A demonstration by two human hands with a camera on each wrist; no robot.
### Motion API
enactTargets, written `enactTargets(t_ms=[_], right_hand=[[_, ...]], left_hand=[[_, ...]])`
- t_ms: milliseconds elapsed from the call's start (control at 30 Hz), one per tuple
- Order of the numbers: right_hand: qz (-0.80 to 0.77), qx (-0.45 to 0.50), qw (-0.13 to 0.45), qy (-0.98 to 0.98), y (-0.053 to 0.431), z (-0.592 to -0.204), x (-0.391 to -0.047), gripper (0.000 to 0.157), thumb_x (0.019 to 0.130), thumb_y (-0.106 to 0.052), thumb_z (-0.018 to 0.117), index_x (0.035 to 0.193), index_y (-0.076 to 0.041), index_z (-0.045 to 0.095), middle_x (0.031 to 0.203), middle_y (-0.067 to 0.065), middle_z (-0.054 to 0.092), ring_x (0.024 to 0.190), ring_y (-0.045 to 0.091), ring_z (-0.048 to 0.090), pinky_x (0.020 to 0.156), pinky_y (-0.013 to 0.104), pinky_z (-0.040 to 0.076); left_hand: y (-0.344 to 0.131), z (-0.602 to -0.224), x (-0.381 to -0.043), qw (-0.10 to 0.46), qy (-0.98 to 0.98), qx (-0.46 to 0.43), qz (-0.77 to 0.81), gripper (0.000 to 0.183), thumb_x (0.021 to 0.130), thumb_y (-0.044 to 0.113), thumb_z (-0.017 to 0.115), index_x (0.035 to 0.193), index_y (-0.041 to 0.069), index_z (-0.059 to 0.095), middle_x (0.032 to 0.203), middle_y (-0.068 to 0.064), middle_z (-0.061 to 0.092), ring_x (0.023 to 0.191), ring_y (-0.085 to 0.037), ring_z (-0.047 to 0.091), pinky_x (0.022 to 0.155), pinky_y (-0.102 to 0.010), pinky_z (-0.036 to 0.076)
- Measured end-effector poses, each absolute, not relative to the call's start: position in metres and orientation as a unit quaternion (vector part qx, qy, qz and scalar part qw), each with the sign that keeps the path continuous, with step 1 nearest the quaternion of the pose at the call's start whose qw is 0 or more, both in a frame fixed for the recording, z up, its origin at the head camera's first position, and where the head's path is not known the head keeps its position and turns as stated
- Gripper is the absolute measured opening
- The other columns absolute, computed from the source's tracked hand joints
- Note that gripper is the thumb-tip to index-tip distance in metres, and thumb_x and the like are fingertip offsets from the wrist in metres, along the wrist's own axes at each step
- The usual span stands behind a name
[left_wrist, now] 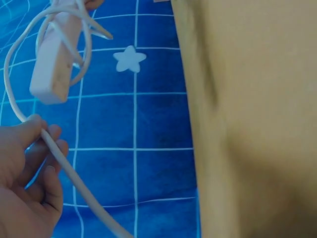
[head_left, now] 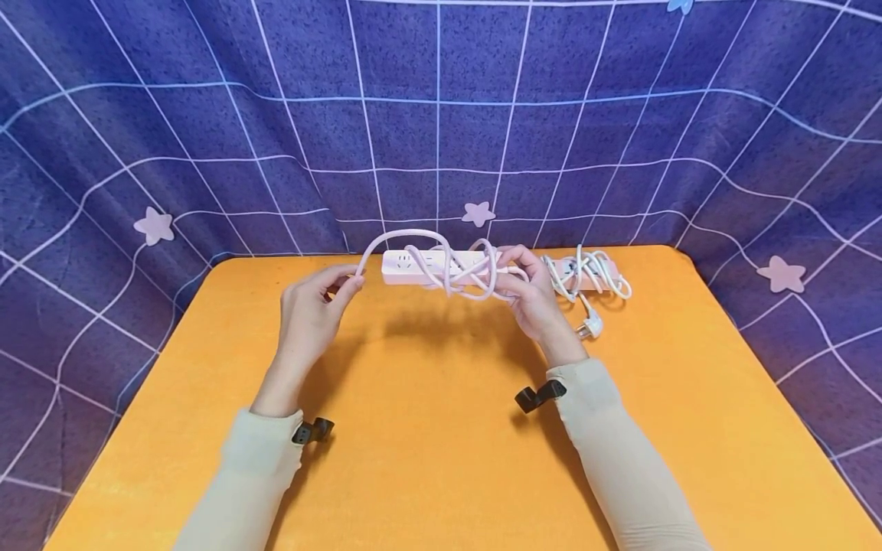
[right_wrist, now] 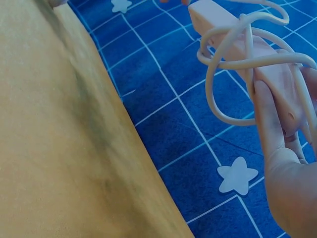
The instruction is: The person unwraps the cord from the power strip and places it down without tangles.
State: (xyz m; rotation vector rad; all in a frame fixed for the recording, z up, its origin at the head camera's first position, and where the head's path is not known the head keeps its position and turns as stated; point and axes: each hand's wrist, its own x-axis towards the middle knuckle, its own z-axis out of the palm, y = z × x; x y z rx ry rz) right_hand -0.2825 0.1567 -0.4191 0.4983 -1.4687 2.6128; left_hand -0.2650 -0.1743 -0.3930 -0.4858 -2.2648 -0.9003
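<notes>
A pale pink power strip (head_left: 396, 265) with its white cord (head_left: 406, 233) wound loosely round it is held up above the far part of the table. My right hand (head_left: 534, 298) grips the strip's right end, with some of the cord loops by its fingers. To the left, my left hand (head_left: 310, 310) pinches a stretch of the cord between thumb and fingers; that stretch arcs over to the strip. In the left wrist view the cord (left_wrist: 81, 186) runs on past the left hand towards the bottom edge. Its plug is not visible there.
A second pink power strip (head_left: 606, 269), wrapped in white cord, lies at the table's back right, its white plug (head_left: 591, 325) towards me. The orange table (head_left: 427, 428) ends at a blue gridded curtain (head_left: 400, 130) with star shapes.
</notes>
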Motion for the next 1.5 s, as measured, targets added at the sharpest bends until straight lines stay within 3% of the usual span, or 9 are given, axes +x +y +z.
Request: enactTargets(t_ms=[300,500,667,833,1067,1333,1500], right_hand=[[0.855,0.155,0.062,-0.491,0.159,-0.420,-0.283,0.033,0.085,0.017,0.057,0.091,-0.014,0.066,0.118,0.001,0.059,0.090,0.010,0.066,0.070,0.021,0.058],[0.857,0.146,0.074,-0.489,0.159,-0.419,-0.283,0.034,0.085,0.018,0.057,0.090,-0.014,0.066,0.118,0.001,0.059,0.090,0.011,0.067,0.070,0.022,0.058],[0.858,0.145,0.078,-0.487,0.156,-0.419,-0.284,0.034,0.085,0.018,0.057,0.090,-0.014,0.066,0.117,0.001,0.061,0.088,0.011,0.067,0.070,0.022,0.057],[0.861,0.143,0.074,-0.482,0.153,-0.419,-0.283,0.034,0.085,0.019,0.057,0.090,-0.014,0.066,0.117,0.001,0.060,0.088,0.011,0.067,0.069,0.022,0.057],[0.863,0.144,0.082,-0.478,0.153,-0.417,-0.283,0.034,0.085,0.019,0.056,0.090,-0.013,0.066,0.116,0.001,0.061,0.087,0.011,0.068,0.070,0.021,0.058],[0.863,0.141,0.079,-0.478,0.154,-0.417,-0.283,0.035,0.085,0.020,0.055,0.090,-0.012,0.066,0.115,0.001,0.061,0.084,0.011,0.069,0.070,0.022,0.059],[0.865,0.142,0.080,-0.475,0.155,-0.418,-0.282,0.034,0.085,0.020,0.055,0.090,-0.011,0.066,0.116,0.002,0.061,0.086,0.011,0.069,0.071,0.022,0.059]], left_hand=[[-0.178,-0.382,-0.262,0.341,-0.858,-0.201,-0.326,0.014,0.096,0.019,0.080,0.109,0.012,0.082,0.085,-0.003,0.076,0.072,-0.015,0.063,0.065,-0.018,0.043],[-0.182,-0.378,-0.261,0.333,-0.863,-0.214,-0.314,0.016,0.098,0.020,0.078,0.112,0.012,0.082,0.092,-0.003,0.077,0.076,-0.015,0.066,0.066,-0.032,0.053],[-0.191,-0.375,-0.260,0.338,-0.865,-0.225,-0.295,0.016,0.098,0.017,0.078,0.113,0.012,0.082,0.096,-0.002,0.078,0.075,-0.016,0.066,0.067,-0.024,0.048],[-0.200,-0.372,-0.260,0.339,-0.864,-0.251,-0.274,0.017,0.097,0.014,0.078,0.113,0.011,0.081,0.088,-0.002,0.076,0.064,-0.015,0.064,0.062,-0.022,0.042],[-0.217,-0.367,-0.262,0.320,-0.870,-0.286,-0.244,0.015,0.098,0.011,0.076,0.112,0.011,0.080,0.086,0.001,0.074,0.062,-0.010,0.066,0.056,-0.018,0.045],[-0.239,-0.366,-0.265,0.330,-0.857,-0.341,-0.201,0.027,0.091,0.000,0.080,0.116,0.010,0.079,0.089,0.000,0.074,0.062,-0.008,0.058,0.061,-0.026,0.045],[-0.247,-0.367,-0.266,0.321,-0.847,-0.386,-0.174,0.032,0.087,-0.004,0.082,0.115,0.010,0.079,0.093,-0.002,0.075,0.069,-0.014,0.061,0.063,-0.033,0.048]])
